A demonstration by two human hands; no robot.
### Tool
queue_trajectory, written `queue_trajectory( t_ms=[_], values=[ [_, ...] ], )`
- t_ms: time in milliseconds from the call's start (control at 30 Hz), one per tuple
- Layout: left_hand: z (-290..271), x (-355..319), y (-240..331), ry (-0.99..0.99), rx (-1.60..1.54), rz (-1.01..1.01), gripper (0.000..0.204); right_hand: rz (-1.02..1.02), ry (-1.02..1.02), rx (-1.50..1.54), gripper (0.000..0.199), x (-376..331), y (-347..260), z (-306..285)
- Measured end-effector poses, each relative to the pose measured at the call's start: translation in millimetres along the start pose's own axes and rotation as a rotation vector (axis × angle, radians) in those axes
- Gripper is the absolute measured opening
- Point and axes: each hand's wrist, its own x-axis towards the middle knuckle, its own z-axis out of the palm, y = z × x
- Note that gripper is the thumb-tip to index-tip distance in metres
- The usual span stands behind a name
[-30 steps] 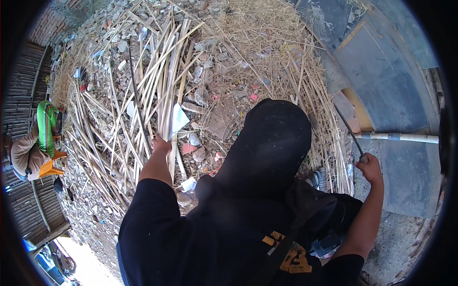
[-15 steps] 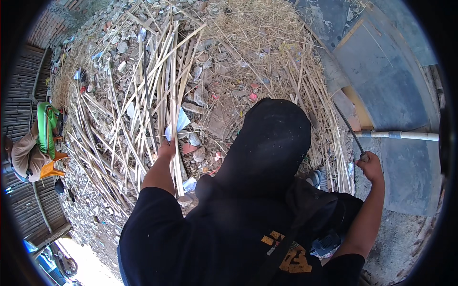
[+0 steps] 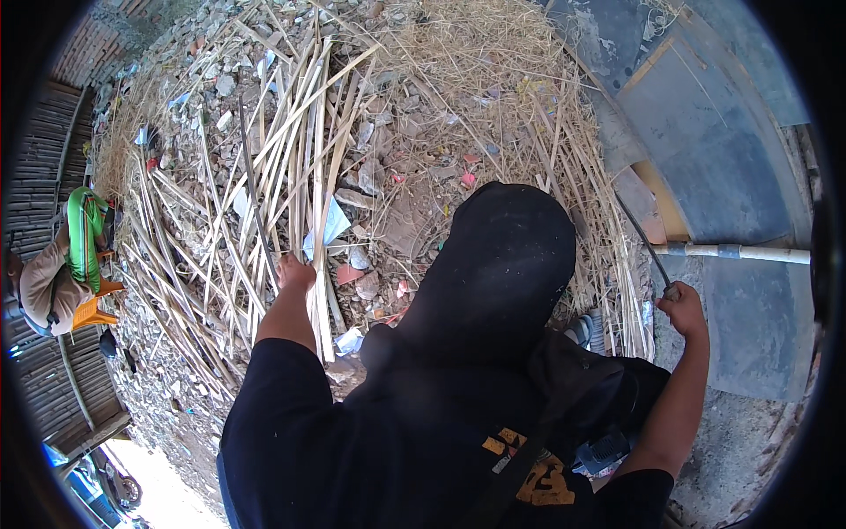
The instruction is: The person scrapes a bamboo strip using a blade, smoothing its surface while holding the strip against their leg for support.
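My left hand (image 3: pixel 296 272) is closed by the lower end of a long dark strip (image 3: pixel 252 167), which reaches away over a loose heap of pale split bamboo strips (image 3: pixel 304 123). Blue-white paper (image 3: pixel 330 225) lies just beyond that hand. Out to the right, my right hand (image 3: pixel 685 310) is wrapped around the near end of a long, thin, dark, slightly curved rod or blade (image 3: pixel 641 231). Its exact kind cannot be made out. The rod's far end points toward more bamboo strips (image 3: pixel 608 282) lying along the right side.
Rubble and dry straw (image 3: pixel 476 62) cover the ground ahead. Grey sheets (image 3: pixel 705 159) lie at the right, with a pale pole (image 3: pixel 749 252) across them. At the far left, a person (image 3: pixel 53 273) is by an orange chair (image 3: pixel 95 307), next to a bamboo wall (image 3: pixel 35 150).
My left hand has shifted slightly left, and the dark strip's far end has swung left and nearer. My right hand and its rod have barely moved.
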Motion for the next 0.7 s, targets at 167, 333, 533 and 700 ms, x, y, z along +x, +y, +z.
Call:
queue_trajectory(
  t_ms=[167, 333, 533, 700],
  values=[
    [17, 20, 5, -0.076, -0.153, -0.118, 0.084, -0.002, -0.007, -0.03, 0.023, 1, -1, 1],
    [21, 13, 8, 0.021, -0.236, -0.156, 0.083, 0.018, -0.011, -0.009, 0.022, 2, 3, 3],
    [58, 28, -16, 0.194, -0.384, -0.063, 0.061, -0.004, -0.016, -0.018, 0.023, 2, -9, 1],
    [56, 10, -8, 0.088, -0.293, 0.047, 0.037, -0.037, 0.008, -0.033, 0.025, 1, -4, 0]
  ],
)
